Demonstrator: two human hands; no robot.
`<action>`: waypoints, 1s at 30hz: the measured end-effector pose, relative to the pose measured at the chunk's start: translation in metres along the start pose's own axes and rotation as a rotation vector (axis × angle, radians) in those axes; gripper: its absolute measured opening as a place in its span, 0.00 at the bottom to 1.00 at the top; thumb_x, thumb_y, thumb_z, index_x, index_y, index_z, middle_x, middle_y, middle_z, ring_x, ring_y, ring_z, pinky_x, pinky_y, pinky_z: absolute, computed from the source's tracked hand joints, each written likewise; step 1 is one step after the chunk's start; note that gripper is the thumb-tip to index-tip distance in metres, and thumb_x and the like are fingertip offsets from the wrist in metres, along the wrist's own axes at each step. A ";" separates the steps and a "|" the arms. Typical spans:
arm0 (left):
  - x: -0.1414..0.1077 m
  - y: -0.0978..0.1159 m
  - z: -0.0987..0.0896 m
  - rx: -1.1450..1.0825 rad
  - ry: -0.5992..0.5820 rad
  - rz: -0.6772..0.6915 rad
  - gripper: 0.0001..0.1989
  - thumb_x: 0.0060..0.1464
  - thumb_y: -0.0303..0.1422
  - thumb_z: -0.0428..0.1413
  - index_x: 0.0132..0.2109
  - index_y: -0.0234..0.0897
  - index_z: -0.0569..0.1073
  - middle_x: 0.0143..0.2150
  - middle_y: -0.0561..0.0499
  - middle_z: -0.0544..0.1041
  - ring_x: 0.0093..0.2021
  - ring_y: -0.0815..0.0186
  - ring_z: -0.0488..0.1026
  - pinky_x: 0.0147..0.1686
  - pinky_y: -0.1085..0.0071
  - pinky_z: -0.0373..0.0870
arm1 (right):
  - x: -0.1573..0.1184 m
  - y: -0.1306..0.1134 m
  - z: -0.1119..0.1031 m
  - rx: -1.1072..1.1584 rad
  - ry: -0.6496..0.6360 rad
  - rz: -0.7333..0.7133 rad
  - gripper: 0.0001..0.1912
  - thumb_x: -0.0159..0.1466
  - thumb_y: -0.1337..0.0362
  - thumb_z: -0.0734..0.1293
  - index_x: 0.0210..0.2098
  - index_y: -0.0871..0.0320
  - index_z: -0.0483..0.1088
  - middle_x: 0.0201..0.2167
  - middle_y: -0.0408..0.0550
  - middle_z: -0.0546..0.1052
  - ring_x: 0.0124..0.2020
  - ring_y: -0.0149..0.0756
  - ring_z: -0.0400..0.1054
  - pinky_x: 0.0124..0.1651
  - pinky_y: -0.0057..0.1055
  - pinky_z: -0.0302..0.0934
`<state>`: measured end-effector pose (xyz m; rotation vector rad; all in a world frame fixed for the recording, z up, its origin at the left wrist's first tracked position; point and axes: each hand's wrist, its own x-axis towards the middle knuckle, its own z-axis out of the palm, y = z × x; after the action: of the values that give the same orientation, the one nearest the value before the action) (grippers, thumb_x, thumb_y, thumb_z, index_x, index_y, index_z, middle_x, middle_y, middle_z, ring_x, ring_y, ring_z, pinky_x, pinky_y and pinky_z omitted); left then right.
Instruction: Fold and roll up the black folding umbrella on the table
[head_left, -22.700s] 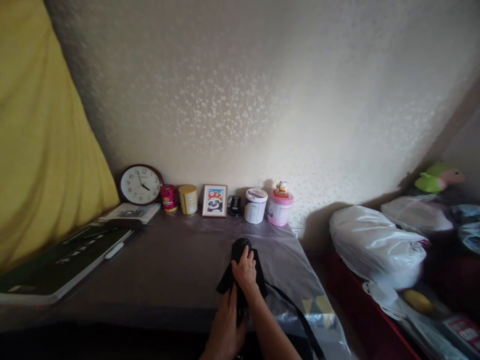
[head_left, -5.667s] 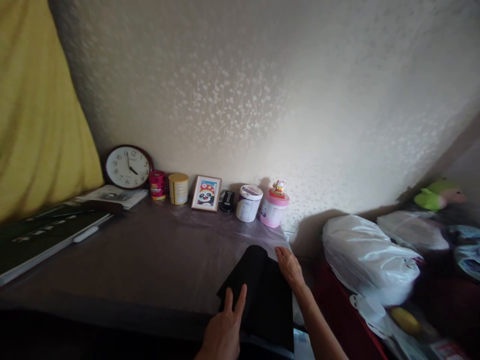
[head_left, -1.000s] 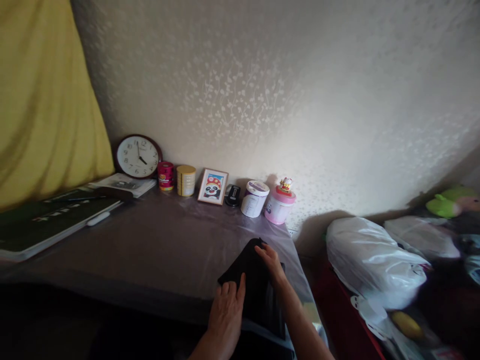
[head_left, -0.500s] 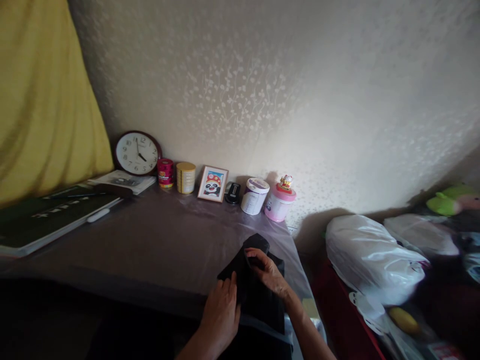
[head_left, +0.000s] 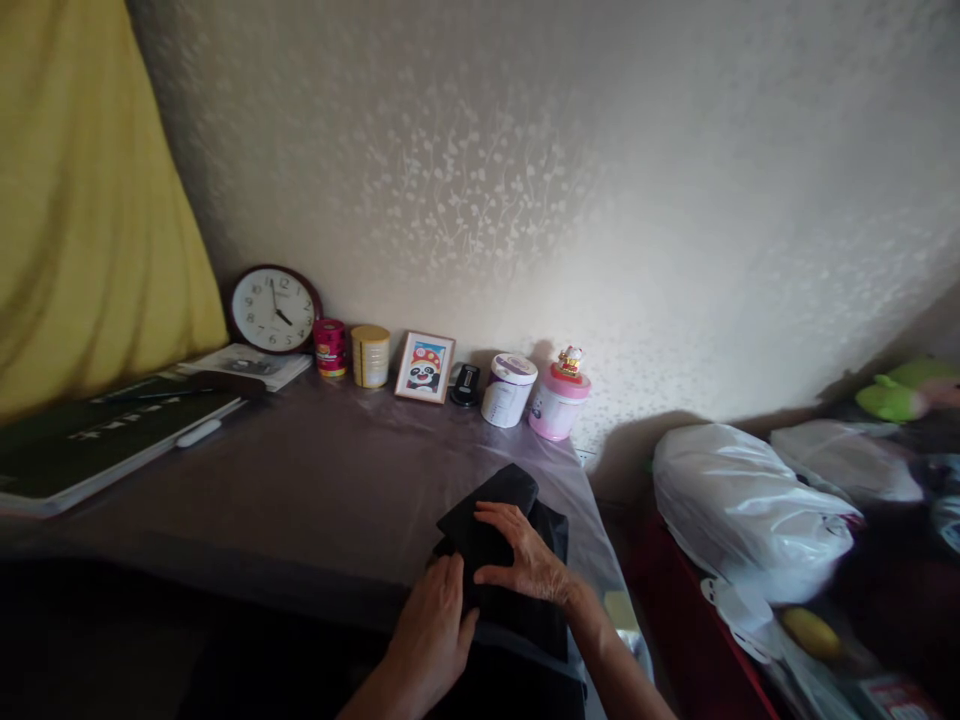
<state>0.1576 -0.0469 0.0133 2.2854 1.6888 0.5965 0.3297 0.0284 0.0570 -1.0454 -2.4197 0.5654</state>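
Black cloth (head_left: 514,490) lies in folds at the table's front right corner, part of it hanging toward the front edge. On its left side my left hand (head_left: 435,625) has its fingers closed on the fabric's edge. My right hand (head_left: 517,552) rests over the middle of the cloth, thumb and fingers spread apart, with no fabric pinched between them. The cloth under both hands is partly hidden, and its shape is hard to make out in the dark.
Along the wall stand a clock (head_left: 274,310), a red can (head_left: 330,348), a yellow can (head_left: 370,357), a framed panda picture (head_left: 424,368), a white tub (head_left: 509,392) and a pink-lidded tub (head_left: 558,405). Green book (head_left: 112,430) at left; white bag (head_left: 742,510) at right.
My right hand has opened from a pinch on the cloth and its fingers have spread. My left hand has shifted slightly down and left. The cloth's left part now lies flatter.
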 end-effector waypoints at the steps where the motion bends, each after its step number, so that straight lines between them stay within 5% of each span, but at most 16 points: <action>1: -0.001 0.000 0.001 0.023 0.046 -0.012 0.24 0.53 0.29 0.47 0.57 0.28 0.58 0.55 0.36 0.67 0.55 0.55 0.64 0.53 0.59 0.63 | 0.000 -0.001 0.000 -0.010 0.001 -0.012 0.37 0.49 0.47 0.71 0.55 0.57 0.63 0.57 0.57 0.64 0.58 0.47 0.55 0.59 0.49 0.49; 5: 0.001 0.011 -0.005 0.094 0.165 0.083 0.27 0.49 0.28 0.51 0.58 0.33 0.58 0.62 0.38 0.59 0.61 0.53 0.57 0.57 0.53 0.58 | 0.000 -0.001 0.002 -0.044 0.005 -0.068 0.31 0.52 0.50 0.70 0.51 0.58 0.66 0.53 0.56 0.68 0.58 0.45 0.56 0.59 0.47 0.51; 8: 0.010 0.019 -0.008 0.104 0.073 0.199 0.41 0.42 0.23 0.53 0.63 0.37 0.46 0.66 0.40 0.49 0.65 0.53 0.48 0.59 0.51 0.54 | 0.000 0.001 0.003 -0.059 0.024 -0.113 0.27 0.54 0.55 0.69 0.51 0.60 0.66 0.51 0.56 0.70 0.57 0.45 0.57 0.58 0.46 0.52; 11: 0.016 0.017 -0.001 0.108 -0.024 0.169 0.47 0.39 0.18 0.50 0.65 0.36 0.38 0.67 0.38 0.45 0.65 0.54 0.48 0.58 0.54 0.57 | 0.000 0.000 -0.001 -0.038 0.013 -0.142 0.20 0.59 0.61 0.65 0.51 0.59 0.66 0.50 0.54 0.72 0.56 0.42 0.58 0.59 0.44 0.53; 15: 0.017 0.008 0.020 0.147 -0.022 0.134 0.41 0.42 0.15 0.46 0.64 0.30 0.43 0.65 0.33 0.50 0.63 0.53 0.53 0.57 0.56 0.59 | 0.002 0.001 -0.004 0.019 0.050 -0.132 0.15 0.64 0.66 0.57 0.49 0.56 0.67 0.46 0.50 0.74 0.54 0.37 0.62 0.56 0.41 0.57; 20: 0.017 0.008 0.039 0.259 0.048 0.082 0.37 0.46 0.12 0.41 0.64 0.32 0.48 0.62 0.33 0.59 0.60 0.55 0.60 0.54 0.59 0.63 | 0.018 0.019 0.004 -0.169 0.128 -0.158 0.14 0.67 0.66 0.55 0.44 0.56 0.71 0.41 0.47 0.77 0.51 0.36 0.63 0.56 0.40 0.56; 30: 0.018 0.019 0.022 0.267 -0.148 -0.016 0.40 0.45 0.09 0.39 0.65 0.35 0.44 0.62 0.35 0.58 0.60 0.56 0.59 0.53 0.63 0.63 | 0.052 0.089 -0.004 -0.226 0.191 0.095 0.17 0.67 0.66 0.54 0.35 0.53 0.73 0.38 0.45 0.77 0.46 0.36 0.66 0.53 0.38 0.55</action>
<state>0.1881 -0.0348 0.0050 2.4212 1.8050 0.2013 0.3502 0.1243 0.0257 -1.2517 -2.3118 0.2122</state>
